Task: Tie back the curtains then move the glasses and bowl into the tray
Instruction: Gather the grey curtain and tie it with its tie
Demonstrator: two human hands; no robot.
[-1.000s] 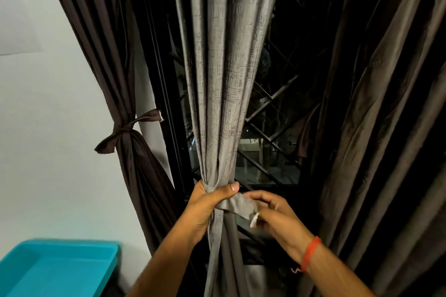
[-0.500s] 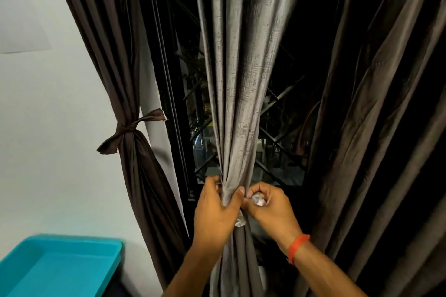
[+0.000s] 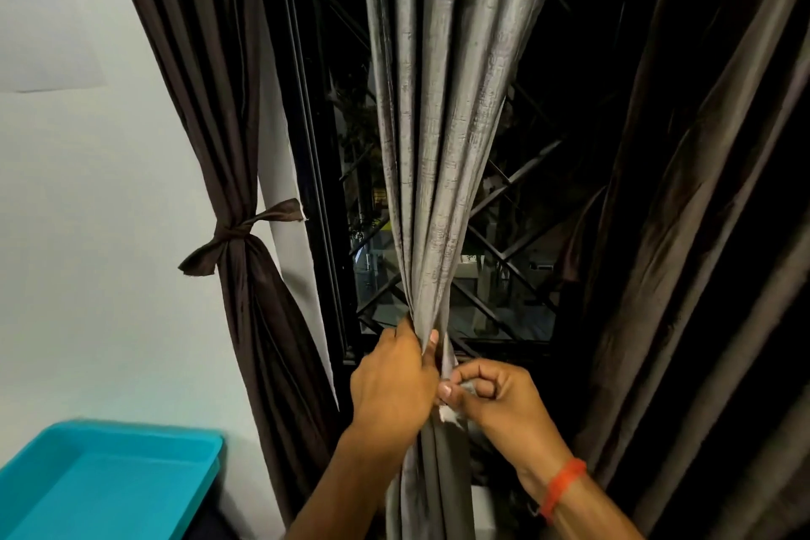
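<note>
Hands both clamped: left hand (image 3: 394,381) bunches the grey curtain (image 3: 438,145), right hand (image 3: 495,397) pinches the tie strip (image 3: 446,413); pull the strip snug before knotting.

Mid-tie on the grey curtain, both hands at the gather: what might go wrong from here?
1. The left hand alone bunches the grey curtain; loosening it early would likely let the folds spread.
2. The right hand pinches only a short tie end, which may slip out before any knot forms.
</note>
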